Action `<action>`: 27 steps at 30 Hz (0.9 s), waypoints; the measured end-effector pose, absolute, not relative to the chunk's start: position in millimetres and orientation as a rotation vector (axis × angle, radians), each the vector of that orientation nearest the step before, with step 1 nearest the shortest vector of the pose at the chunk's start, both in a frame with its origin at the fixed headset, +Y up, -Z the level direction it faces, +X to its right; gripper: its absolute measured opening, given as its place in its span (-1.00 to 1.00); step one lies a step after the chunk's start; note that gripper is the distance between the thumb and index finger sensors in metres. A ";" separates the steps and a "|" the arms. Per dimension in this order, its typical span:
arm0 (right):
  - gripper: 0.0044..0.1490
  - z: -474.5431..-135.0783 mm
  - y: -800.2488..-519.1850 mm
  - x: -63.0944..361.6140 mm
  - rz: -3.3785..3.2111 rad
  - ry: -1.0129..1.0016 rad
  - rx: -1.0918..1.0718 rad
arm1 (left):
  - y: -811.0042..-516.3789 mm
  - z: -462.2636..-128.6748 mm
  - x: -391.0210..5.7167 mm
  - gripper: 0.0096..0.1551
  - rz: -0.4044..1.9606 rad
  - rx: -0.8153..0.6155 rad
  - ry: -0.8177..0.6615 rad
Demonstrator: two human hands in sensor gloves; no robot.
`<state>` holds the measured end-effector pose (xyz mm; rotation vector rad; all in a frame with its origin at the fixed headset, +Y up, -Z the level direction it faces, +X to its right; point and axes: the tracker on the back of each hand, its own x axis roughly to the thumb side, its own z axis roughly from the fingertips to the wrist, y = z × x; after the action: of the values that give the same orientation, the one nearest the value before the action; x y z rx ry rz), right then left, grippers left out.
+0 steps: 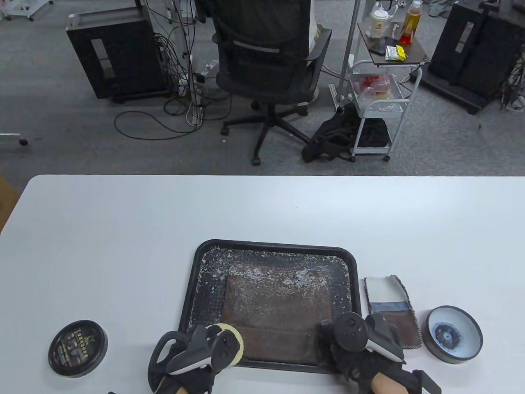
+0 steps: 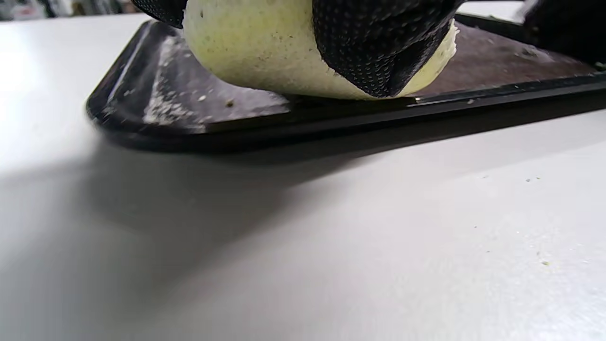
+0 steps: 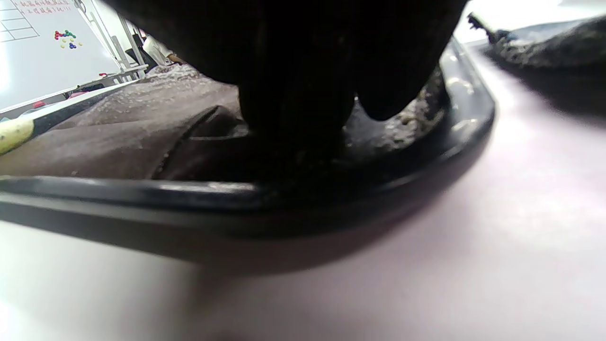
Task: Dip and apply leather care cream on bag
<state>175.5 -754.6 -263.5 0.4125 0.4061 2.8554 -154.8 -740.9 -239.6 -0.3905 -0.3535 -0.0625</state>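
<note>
A brown leather bag (image 1: 279, 312) lies flat in a black tray (image 1: 197, 262), dusted with pale flecks. My left hand (image 1: 205, 349) grips a round yellow sponge (image 1: 237, 340) at the tray's front left corner. In the left wrist view the sponge (image 2: 255, 52) sits over the tray's rim (image 2: 331, 123) with gloved fingers (image 2: 374, 47) wrapped round it. My right hand (image 1: 348, 336) is at the front right corner. Its fingers (image 3: 293, 94) press down on the bag's edge (image 3: 118, 137) just inside the rim (image 3: 189, 189). The open cream tin (image 1: 453, 334) stands to the right.
The tin's black lid (image 1: 78, 349) lies at the front left of the white table. A small leather and cloth pouch (image 1: 393, 312) sits between the tray and the tin. Beyond the table's far edge stand an office chair (image 1: 266, 61) and a wire cart (image 1: 381, 102).
</note>
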 end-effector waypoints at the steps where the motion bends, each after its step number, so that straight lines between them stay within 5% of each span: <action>1: -0.24 -263.6 -754.7 175.5 2.856 0.405 0.413 | -743.2 -240.3 -160.6 -0.33 -0.049 -0.392 -0.337; 27: -0.29 -262.7 -755.1 174.4 2.874 0.306 0.376 | -746.7 -235.7 -169.7 -0.34 -0.063 -0.336 -0.297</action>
<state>174.4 -755.1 -262.7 0.3757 0.3060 2.8735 -169.7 -746.7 -235.7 -0.3358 -0.2967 -0.0630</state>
